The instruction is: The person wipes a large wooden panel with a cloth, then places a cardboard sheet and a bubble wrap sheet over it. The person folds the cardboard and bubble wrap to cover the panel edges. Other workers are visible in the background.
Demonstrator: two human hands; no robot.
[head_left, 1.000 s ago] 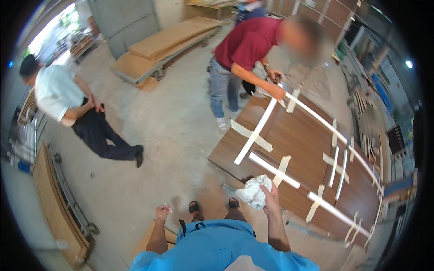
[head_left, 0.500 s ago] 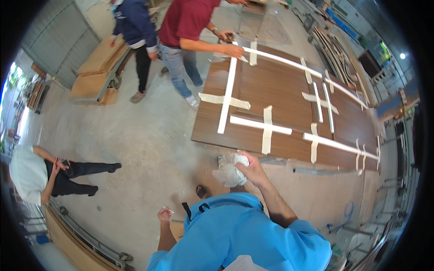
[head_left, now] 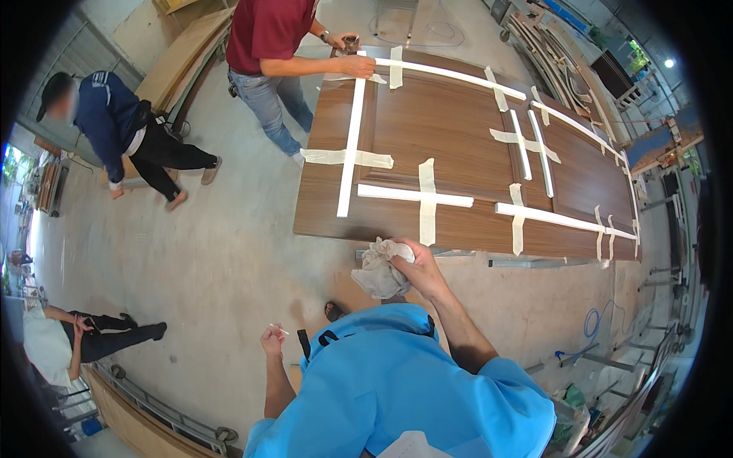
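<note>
My right hand [head_left: 416, 263] is closed on a crumpled greyish-white rag [head_left: 379, 271], held just off the near edge of a brown wood-grain door panel [head_left: 450, 145]. White strips [head_left: 416, 195] lie across the panel, fixed down with pieces of cream masking tape [head_left: 427, 210]. Low on the left, away from the panel, my left hand [head_left: 272, 340] is closed with a thin white stick [head_left: 284, 330] between its fingers. What kind of stick it is, I cannot make out.
Across the panel's far left corner, a person in a maroon shirt [head_left: 267, 34] works with both hands. Another in dark blue [head_left: 111, 114] bends at left; a third in white [head_left: 47, 343] stands lower left. A cart of boards [head_left: 137, 412] and a blue hose [head_left: 592, 324] flank me.
The panel has shifted left and up in view. The person in dark blue is now further left and bent over. Both my hands keep their hold on the rag and the stick.
</note>
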